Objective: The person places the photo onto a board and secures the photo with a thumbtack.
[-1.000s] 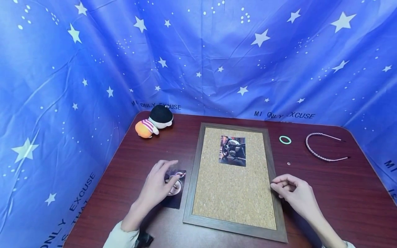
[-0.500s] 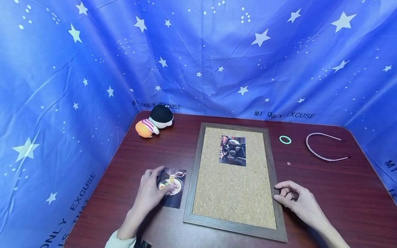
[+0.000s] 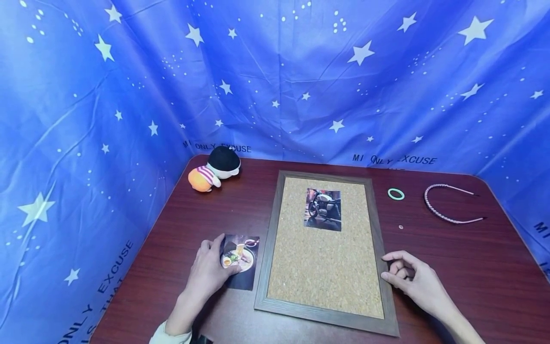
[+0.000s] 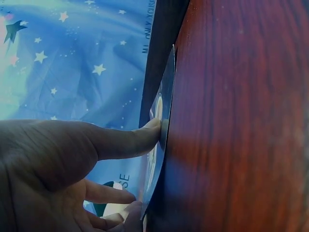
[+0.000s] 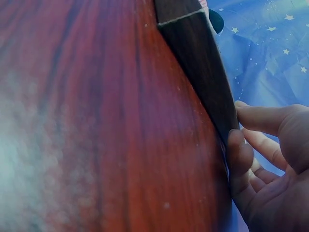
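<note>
In the head view my left hand holds the left side of a photo print of a noodle bowl on the table. Seen from the left wrist, the thumb lies on the print's face and the other fingers are at its far edge, with the print bowed slightly. Just right of it lies a framed corkboard, bearing a motorcycle photo near its top. My right hand grips the board's right edge with bent fingers; the right wrist view shows thumb and forefinger on the dark frame side.
A plush doll with a black head and orange bottom lies at the back left. Right of the board are a green ring, a small round disc and a braided headband. A starry blue drape surrounds the dark red table.
My left hand has come down onto the noodle photo and grasped its left side; the print has shifted slightly right. My right thumb and forefinger have spread apart along the board's edge.
</note>
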Motion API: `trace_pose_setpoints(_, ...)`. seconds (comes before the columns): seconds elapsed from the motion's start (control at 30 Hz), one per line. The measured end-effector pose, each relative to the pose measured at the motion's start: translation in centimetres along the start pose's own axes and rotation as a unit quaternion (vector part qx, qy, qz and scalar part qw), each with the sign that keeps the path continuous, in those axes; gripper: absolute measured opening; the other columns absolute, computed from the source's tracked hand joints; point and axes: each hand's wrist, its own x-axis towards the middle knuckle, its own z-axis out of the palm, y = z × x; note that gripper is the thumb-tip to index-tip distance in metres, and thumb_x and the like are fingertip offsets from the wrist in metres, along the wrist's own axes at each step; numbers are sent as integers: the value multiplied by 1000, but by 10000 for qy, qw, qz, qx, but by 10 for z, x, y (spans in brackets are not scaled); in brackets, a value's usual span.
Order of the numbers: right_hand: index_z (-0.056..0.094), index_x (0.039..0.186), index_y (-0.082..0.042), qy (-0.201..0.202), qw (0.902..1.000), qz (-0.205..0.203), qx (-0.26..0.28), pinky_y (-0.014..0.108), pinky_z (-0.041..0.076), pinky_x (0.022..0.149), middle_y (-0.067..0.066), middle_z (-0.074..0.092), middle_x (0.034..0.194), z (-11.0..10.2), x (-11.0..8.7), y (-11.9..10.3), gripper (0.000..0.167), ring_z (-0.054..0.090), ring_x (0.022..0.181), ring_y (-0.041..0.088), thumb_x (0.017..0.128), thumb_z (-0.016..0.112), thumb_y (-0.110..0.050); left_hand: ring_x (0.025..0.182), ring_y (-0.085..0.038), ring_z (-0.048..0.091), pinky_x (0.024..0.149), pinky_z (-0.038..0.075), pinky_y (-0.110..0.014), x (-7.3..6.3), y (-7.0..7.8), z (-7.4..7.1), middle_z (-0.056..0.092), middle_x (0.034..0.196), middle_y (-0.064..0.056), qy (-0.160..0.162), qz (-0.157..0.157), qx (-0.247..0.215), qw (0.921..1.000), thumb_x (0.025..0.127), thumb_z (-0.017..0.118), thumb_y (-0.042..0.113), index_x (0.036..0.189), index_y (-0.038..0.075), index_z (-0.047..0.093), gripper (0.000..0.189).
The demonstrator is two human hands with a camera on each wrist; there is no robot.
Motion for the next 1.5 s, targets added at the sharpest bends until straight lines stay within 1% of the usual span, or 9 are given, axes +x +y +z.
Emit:
trace_pose_setpoints(0.3,71,121,-6,-60,10000,20,49,26,44,50,-8,64,83,0,0,-1,38,58,61,2,89,87,5,99,-45,67,90,57,-63,0,-4,2,61,118,-29,-5,-153,-218,9996,68,107,27,153,-3,59,103)
trace_pose_setpoints(0.43,71,122,-6,-67,10000,38,12,26,44,49,-8,64,83,0,0,-2,38,57,60,2,90,87,5,98,-43,70,85,59,-62,4,-22,13,68,114,-25,373,196,-282,9987,69,105,21,149,-1,63,92)
trace_pose_setpoints(0.6,71,122,-6,-67,9999,83,-15,25,46,47,-8,64,83,0,0,-4,37,57,59,2,90,87,5,88,-29,67,76,56,-53,12,-53,31,71,97,-8,921,856,-142,9920,77,96,8,146,2,66,75)
trace_pose_setpoints(0.73,71,122,-4,-27,10000,50,2,25,45,48,-7,64,82,1,0,-3,38,57,59,3,89,86,8,81,-23,64,68,53,-49,14,-64,36,67,92,-2,1182,1212,-65,9855,84,87,1,145,6,68,64)
trace_pose_setpoints(0.87,70,122,-4,-27,10000,52,-5,25,45,47,-7,64,82,1,0,-1,38,57,59,3,89,86,8,82,-21,67,67,56,-51,16,-68,35,69,95,0,1220,1314,-121,9837,90,80,0,144,10,72,55)
trace_pose_setpoints(1.07,70,122,-5,-66,10000,44,-9,25,46,46,-7,63,82,1,0,-2,38,57,59,2,90,86,7,86,-19,68,75,57,-53,14,-62,27,72,95,2,1412,1239,-446,9812,91,76,-4,139,12,75,50)
trace_pose_setpoints(1.2,71,122,-6,-68,10000,-9,-6,25,45,47,-8,64,82,1,0,-4,38,57,59,2,90,86,6,85,-18,68,77,56,-49,7,-38,1,74,95,-2,1444,1050,-775,9809,91,75,-7,136,8,77,48)
trace_pose_setpoints(1.33,71,122,-8,-79,9999,1,-65,25,47,47,-9,64,83,0,-1,-4,38,58,59,2,90,87,4,86,-20,70,77,58,-40,2,-16,-24,76,98,-8,1269,804,-1069,9829,94,75,-11,139,3,75,47)
trace_pose_setpoints(1.5,71,123,-7,-86,9999,4,-76,25,46,48,-8,64,83,0,-1,-4,38,59,61,2,90,87,5,91,-18,72,82,61,-29,5,-5,-30,77,101,-8,946,551,-1514,9824,97,73,-10,143,6,74,48)
